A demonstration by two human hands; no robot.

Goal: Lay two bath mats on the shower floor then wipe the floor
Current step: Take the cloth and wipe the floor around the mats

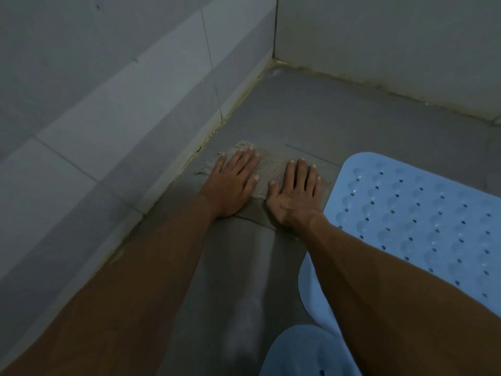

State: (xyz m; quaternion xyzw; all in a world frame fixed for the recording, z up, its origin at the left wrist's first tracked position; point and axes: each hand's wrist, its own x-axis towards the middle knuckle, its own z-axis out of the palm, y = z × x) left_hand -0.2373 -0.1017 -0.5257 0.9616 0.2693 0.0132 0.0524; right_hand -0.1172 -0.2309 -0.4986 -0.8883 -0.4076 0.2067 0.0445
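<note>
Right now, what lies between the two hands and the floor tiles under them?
In the head view, a grey cloth lies flat there. The left hand and right hand press on it with open palms, beside the blue bath mat.

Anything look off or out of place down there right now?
Mostly fine. The grout line along the left wall is yellowed and stained, and the cloth under both hands has frayed edges. The blue mat lies flat.

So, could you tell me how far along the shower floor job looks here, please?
Done: one blue bath mat lies flat, a second shows at the bottom edge. In hand: left hand and right hand press a grey cloth flat by the wall. Left: the far corner floor.
</note>
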